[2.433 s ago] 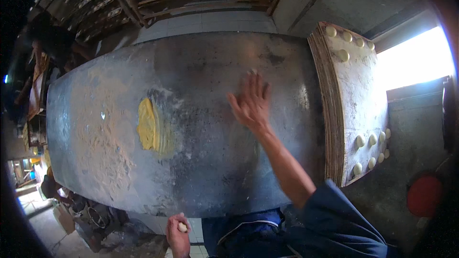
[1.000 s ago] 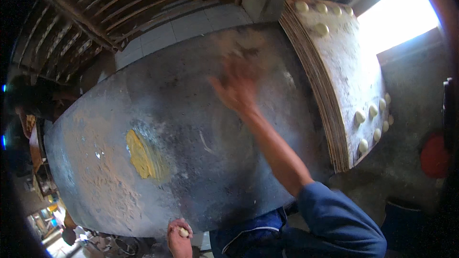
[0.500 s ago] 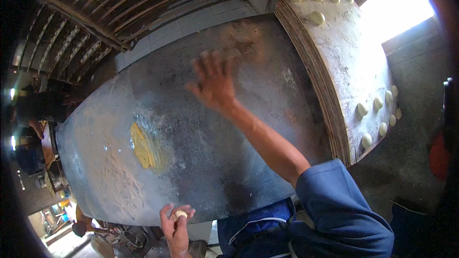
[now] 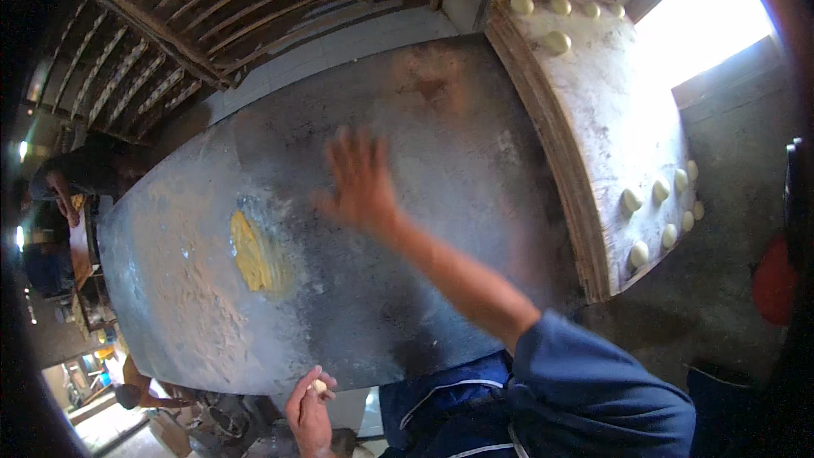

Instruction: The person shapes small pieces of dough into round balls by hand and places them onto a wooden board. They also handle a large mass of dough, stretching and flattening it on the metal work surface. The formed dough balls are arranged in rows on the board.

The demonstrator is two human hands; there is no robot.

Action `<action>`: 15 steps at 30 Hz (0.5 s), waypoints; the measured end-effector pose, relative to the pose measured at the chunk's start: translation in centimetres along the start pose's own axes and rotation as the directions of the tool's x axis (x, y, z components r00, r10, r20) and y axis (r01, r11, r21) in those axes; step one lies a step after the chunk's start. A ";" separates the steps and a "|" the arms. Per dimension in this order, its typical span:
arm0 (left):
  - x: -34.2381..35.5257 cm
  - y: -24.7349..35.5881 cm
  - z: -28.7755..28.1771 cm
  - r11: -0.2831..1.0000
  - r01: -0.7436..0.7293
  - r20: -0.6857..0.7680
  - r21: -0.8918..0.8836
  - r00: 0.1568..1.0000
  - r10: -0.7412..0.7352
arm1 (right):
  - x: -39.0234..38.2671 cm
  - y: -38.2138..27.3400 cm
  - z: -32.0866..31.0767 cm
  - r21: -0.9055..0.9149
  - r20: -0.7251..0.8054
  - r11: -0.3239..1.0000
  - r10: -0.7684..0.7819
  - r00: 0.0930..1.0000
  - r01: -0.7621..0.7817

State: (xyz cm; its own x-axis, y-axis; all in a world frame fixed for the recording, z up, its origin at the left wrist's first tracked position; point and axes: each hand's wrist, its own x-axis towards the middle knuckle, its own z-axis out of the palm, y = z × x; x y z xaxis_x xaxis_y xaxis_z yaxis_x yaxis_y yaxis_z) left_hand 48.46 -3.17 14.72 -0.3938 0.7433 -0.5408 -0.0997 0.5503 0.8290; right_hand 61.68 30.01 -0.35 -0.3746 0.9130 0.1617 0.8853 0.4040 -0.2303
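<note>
Pale dough was held in the left hand, fingers curled, at the near edge of the table. The right hand, fingers spread and empty, was over mid-table, contact indeterminable; yellow paste lay left of table centre.

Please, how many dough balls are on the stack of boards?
13 dough balls: at the far end of the stack of boards, four in a row plus one nearer; at the near end, two rows of four. Glare may hide more.
</note>
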 end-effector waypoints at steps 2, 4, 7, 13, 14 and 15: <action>1.3 0.4 0.0 0.982 -0.099 0.082 0.161 0.993 0.087 | -9.4 -2.7 -1.5 0.291 0.045 0.930 -0.250 0.967 0.226; 0.7 -0.7 0.1 0.999 0.010 0.035 -0.039 0.999 -0.009 | -15.8 0.8 -2.4 0.338 0.124 0.909 -0.298 0.947 0.242; -1.1 -5.5 -2.5 0.995 0.090 -0.023 0.030 0.996 -0.089 | -13.5 8.9 -5.4 0.134 0.200 0.991 -0.042 0.979 0.015; 0.8 -1.8 -1.9 0.969 -0.081 0.023 0.235 0.997 0.078 | 4.8 6.5 -0.1 0.046 -0.088 0.973 0.227 0.970 -0.224; 2.2 -0.5 -0.8 0.976 -0.170 0.071 0.134 0.984 0.162 | 3.8 4.8 0.2 -0.021 -0.075 0.985 0.168 0.983 -0.170; 2.8 -0.1 0.0 0.967 -0.256 0.064 0.007 0.965 0.255 | 0.8 1.9 0.1 0.006 -0.030 0.999 0.039 0.999 -0.038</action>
State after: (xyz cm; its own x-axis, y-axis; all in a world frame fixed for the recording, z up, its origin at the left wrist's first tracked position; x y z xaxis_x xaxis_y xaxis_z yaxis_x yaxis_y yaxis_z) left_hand 47.39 -1.12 13.08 -0.3466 0.8818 -0.3198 0.0110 0.3448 0.9386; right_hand 63.05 31.58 -0.75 -0.3317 0.9258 0.1813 0.8972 0.3690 -0.2425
